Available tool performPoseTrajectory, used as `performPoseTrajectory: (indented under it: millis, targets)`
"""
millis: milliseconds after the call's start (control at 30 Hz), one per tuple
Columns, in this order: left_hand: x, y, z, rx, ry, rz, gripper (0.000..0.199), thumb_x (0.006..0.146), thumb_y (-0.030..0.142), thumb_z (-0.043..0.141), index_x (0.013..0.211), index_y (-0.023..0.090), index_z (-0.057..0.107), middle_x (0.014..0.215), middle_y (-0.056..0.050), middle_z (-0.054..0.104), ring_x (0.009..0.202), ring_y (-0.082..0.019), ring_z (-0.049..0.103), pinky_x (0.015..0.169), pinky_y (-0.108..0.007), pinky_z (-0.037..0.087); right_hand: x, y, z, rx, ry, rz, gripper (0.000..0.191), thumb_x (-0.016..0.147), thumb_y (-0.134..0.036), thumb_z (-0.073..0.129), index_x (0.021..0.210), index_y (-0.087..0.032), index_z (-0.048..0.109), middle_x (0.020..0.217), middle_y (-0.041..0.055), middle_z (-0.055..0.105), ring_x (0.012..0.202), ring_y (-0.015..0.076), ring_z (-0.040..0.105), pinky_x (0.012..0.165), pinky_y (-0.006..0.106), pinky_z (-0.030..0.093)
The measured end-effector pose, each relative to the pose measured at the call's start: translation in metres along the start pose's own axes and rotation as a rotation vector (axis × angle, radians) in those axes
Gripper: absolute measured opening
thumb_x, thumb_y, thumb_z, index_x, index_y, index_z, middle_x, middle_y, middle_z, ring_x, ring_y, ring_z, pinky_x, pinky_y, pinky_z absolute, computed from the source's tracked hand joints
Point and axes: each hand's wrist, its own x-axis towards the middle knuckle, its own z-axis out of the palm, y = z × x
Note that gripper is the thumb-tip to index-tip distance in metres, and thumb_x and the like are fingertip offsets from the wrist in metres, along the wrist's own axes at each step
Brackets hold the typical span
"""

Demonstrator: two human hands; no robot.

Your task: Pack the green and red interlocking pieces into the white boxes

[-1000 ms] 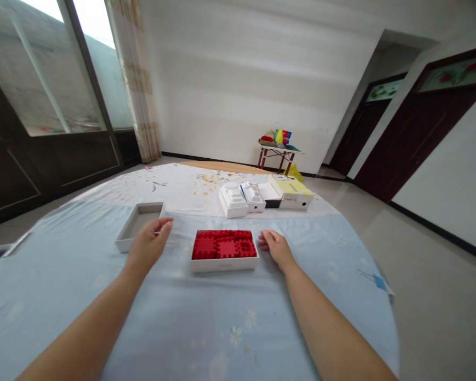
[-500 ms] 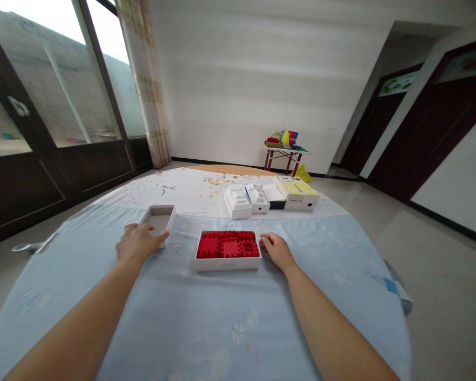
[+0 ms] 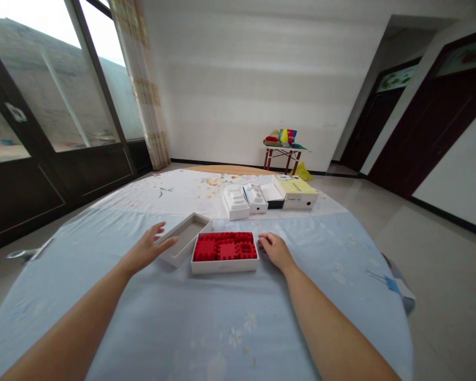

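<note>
A shallow white box (image 3: pixel 225 268) filled with red interlocking toy blocks (image 3: pixel 227 247) sits in front of me on the table. To its left lies a white box lid (image 3: pixel 177 258), hollow side up and slanted, its right end close against the box. My left hand (image 3: pixel 150 247) is at the lid's left end, thumb and fingers spread, gripping nothing. Beside the box's right edge, my right hand (image 3: pixel 276 252) rests on the cloth with its fingers curled in. Nothing shows in those fingers; whether they touch the box I cannot tell.
The round table has a blue and white cloth (image 3: pixel 174 328). Toward the far side stand two white boxes with moulded inserts (image 3: pixel 235 203) (image 3: pixel 255 198), a black-and-white open box (image 3: pixel 273 196) and a yellow-topped box (image 3: pixel 299 191). A small side table (image 3: pixel 286 150) is by the wall.
The lid has moved right toward the block box and turned slantwise. My left hand has followed rightward, its fingers now off the lid's inside. My right hand has stayed beside the box.
</note>
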Motion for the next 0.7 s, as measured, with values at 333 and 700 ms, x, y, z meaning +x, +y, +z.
performPoseTrajectory:
  millis: [333, 700]
  targets:
    - [0.018, -0.019, -0.008, -0.07, -0.096, -0.299, 0.024, 0.058, 0.042, 0.054, 0.053, 0.018, 0.058, 0.046, -0.005, 0.058, 0.051, -0.024, 0.06, 0.048, -0.034, 0.049, 0.001, 0.0, 0.0, -0.006, -0.004, 0.008, 0.029, 0.077, -0.037, 0.048, 0.092, -0.018, 0.064, 0.077, 0.004, 0.067, 0.067, 0.017, 0.062, 0.063, 0.03, 0.049]
    - [0.007, 0.026, -0.034, -0.303, 0.241, -0.135, 0.027, 0.078, 0.037, 0.041, 0.085, 0.013, 0.051, 0.067, -0.002, 0.059, 0.063, -0.016, 0.059, 0.055, -0.032, 0.054, 0.001, -0.011, -0.003, 0.097, 0.002, 0.057, 0.028, 0.075, -0.038, 0.051, 0.09, -0.018, 0.064, 0.08, 0.0043, 0.067, 0.066, 0.0158, 0.062, 0.057, 0.027, 0.049]
